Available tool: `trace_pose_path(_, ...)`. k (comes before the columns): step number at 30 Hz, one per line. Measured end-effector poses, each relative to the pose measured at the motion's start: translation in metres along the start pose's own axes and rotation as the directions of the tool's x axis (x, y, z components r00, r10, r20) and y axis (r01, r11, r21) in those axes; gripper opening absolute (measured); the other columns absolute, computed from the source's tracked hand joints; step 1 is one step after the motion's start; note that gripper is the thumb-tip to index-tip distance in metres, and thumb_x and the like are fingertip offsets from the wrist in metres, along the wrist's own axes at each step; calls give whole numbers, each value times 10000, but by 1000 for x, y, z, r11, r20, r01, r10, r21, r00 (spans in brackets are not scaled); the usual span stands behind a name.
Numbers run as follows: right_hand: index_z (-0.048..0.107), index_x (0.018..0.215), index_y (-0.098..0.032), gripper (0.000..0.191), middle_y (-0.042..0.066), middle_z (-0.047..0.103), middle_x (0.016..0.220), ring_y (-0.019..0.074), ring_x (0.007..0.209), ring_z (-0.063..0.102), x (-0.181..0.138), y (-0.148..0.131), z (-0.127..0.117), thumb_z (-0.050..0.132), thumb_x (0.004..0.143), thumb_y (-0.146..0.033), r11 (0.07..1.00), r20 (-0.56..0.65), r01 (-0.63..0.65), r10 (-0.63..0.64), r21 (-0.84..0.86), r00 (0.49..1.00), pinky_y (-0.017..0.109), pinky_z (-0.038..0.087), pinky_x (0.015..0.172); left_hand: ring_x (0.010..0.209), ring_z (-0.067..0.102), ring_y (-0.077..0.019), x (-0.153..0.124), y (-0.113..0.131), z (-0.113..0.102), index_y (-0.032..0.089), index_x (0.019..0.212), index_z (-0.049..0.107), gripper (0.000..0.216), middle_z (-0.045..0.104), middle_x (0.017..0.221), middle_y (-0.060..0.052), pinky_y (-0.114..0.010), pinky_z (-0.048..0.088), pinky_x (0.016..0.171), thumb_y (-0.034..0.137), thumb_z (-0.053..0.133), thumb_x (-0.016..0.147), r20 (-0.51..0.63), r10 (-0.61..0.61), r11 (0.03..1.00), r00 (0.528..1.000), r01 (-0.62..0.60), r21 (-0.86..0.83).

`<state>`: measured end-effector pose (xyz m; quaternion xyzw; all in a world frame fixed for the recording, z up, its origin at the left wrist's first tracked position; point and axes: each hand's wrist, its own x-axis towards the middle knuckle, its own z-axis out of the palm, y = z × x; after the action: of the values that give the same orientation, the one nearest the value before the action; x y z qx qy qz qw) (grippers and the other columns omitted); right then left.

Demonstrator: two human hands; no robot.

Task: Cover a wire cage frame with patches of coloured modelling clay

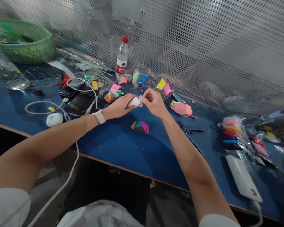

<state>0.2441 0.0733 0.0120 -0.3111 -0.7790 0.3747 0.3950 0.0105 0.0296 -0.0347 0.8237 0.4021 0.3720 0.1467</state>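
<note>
A small clear packet of white clay (135, 101) is held between both hands over the blue table. My left hand (121, 105) is closed round its left end. At the packet's right end, the fingertips of my right hand (153, 101) pinch the clear wrapper. On the table just below lies a lump of clay (140, 127) in orange, teal, dark grey and magenta. A pink clay fish (181, 108) with a round eye rests to the right of my right hand. Orange (109, 97) and green (120, 93) packets sit beside my left hand.
A red-capped water bottle (122, 58) stands at the back by the perforated metal panel. A green basket (35, 44) is far left, near phones (77, 102) and white cables. Scissors (190, 135), bagged colored clay (233, 132) and a white power bank (242, 178) lie to the right.
</note>
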Motion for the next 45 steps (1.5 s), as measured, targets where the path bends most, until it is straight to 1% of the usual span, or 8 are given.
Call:
trace_pose_path(8,863,952,-237,386,98,774,1177,217,845,733,3,11,-13,940,801,-584,1000,75,-12,10,21,997,415,668,735,1103,753,-289,3,-1,-3,172,1384,750,384,798,1261,-136,-406,557,999,271,796,1016,-108,-52,997,993,59,59)
trace_pose_path(14,922,973,-263,496,96,810,1154,227,836,742,3,14,-17,1020,728,-683,999,103,-10,15,-53,995,415,651,741,982,748,-248,2,3,-5,183,1320,764,360,828,1162,-103,-354,537,902,290,830,983,-97,-130,991,987,130,1)
trace_pose_path(24,896,1003,-240,515,78,806,1075,204,795,725,-2,3,-15,988,782,-696,987,138,68,-48,-145,989,385,596,736,958,752,-238,-1,5,-2,200,1221,766,378,843,1167,-96,-336,536,834,499,832,1000,-98,-128,985,987,115,-127)
trace_pose_path(29,868,974,-229,501,64,788,1042,184,762,697,-3,3,-14,978,800,-686,981,200,96,-62,-166,978,367,569,716,747,705,-200,-4,9,3,223,1278,602,577,807,957,-35,-323,486,697,603,882,947,-128,-145,977,981,121,-176)
trace_pose_path(33,839,948,-223,427,53,764,1003,180,748,678,-5,-1,-12,949,838,-621,979,221,101,-61,-175,973,361,544,696,699,674,-181,-5,11,7,238,1156,536,473,743,863,1,-321,450,672,519,864,963,-163,-95,984,982,67,-166)
trace_pose_path(36,814,947,-227,292,41,753,993,178,746,667,-6,-6,-8,897,874,-497,967,227,132,-82,-215,970,362,535,712,735,681,-179,-6,13,9,241,1114,530,408,740,901,-4,-313,436,677,427,856,954,-197,-54,990,979,26,-142)
trace_pose_path(40,770,964,-216,131,34,714,991,180,767,662,-6,-10,-5,806,889,-317,937,235,218,-155,-272,960,362,534,754,726,653,-164,-7,15,8,247,1100,500,375,696,829,31,-293,427,682,377,827,967,-212,-64,985,975,27,-172)
trace_pose_path(45,711,1002,-213,28,43,678,981,202,830,636,-3,-10,-10,720,985,-234,851,361,345,-202,-396,910,363,500,808,726,630,-151,-6,13,8,249,1096,504,383,671,872,27,-278,432,669,364,844,963,-195,-36,988,980,5,-154)
